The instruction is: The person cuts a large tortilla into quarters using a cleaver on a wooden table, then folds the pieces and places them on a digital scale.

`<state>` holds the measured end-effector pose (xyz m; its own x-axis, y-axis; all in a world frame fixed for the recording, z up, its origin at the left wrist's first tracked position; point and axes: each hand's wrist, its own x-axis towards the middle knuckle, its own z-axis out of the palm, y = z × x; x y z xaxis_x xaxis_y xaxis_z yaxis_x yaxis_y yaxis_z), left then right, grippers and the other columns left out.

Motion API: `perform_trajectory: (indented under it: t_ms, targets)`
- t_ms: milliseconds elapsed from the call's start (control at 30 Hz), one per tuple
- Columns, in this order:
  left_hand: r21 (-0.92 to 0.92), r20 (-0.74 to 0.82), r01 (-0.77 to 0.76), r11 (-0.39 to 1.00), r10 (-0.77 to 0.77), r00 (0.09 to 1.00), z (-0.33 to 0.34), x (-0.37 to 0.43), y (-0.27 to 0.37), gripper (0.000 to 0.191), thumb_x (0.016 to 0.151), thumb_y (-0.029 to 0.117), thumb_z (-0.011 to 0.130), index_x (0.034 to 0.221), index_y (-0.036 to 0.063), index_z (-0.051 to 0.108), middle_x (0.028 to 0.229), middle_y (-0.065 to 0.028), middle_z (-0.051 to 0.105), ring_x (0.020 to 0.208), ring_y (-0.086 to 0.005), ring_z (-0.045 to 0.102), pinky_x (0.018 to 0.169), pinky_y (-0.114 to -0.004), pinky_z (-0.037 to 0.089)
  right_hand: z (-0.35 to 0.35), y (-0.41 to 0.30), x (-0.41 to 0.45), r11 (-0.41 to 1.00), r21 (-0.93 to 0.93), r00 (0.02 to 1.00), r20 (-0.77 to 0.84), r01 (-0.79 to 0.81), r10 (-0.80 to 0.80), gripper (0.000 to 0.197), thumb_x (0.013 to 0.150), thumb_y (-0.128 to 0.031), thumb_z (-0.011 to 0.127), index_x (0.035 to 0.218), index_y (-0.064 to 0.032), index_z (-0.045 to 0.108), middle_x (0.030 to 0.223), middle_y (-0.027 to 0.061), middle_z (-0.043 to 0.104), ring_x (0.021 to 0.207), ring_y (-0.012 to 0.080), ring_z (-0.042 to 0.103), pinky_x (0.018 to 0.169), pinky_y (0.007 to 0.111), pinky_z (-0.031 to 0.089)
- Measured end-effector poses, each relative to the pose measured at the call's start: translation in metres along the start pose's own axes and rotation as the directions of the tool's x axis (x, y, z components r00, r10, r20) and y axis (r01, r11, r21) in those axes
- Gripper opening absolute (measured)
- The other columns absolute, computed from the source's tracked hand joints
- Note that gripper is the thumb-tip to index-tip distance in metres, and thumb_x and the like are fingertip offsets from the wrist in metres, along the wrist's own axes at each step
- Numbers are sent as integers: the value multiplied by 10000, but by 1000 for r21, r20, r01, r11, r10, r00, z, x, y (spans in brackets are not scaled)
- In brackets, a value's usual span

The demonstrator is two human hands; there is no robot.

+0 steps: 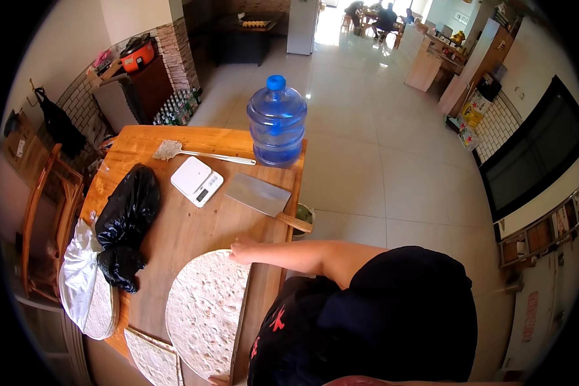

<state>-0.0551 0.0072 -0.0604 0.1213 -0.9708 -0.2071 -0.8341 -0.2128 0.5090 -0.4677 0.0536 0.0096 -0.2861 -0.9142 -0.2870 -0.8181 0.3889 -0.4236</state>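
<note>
A large pale flatbread stack (207, 309) lies on the wooden board in front of me, rounded on its far side and straight along the side toward my body. My right hand (241, 251) grips its upper corner with bent fingers. At the lower end, fingers of my left hand (218, 380) touch the bread's edge; the picture's rim cuts off the rest of that hand. Beside the stack are cut flatbread pieces (153, 358) with straight edges. A broad steel cleaver (258, 194) rests flat beyond my right hand, its wooden handle sticking past the table edge.
On the table (125, 144) stand a white digital scale (196, 181) and a blue water jug (276, 123). A long-handled metal tool (217, 157) lies behind the scale. A black plastic bag (130, 207) and a white cloth (79, 275) over more flatbread (103, 309) occupy the far side.
</note>
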Motion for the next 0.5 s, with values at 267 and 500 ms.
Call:
perform_trajectory:
  t_ms: [267,500]
  targets:
    - [17,-9,17,1000,-17,1000,-5,6,1,537,872,431,368,1092,-38,510,1021,-219,552,930,-318,535,780,-391,424,4,4,-3,951,286,974,-151,-118,167,446,839,-407,430,816,9,590,809,207,593,785,352,562,700,431,442]
    - [43,-8,22,999,-22,1000,-1,6,-21,541,871,433,368,1098,-38,506,1042,-229,544,952,-332,529,799,-399,422,40,14,3,930,363,911,-358,-64,203,359,843,-386,437,808,-43,535,790,178,581,731,341,554,641,445,424]
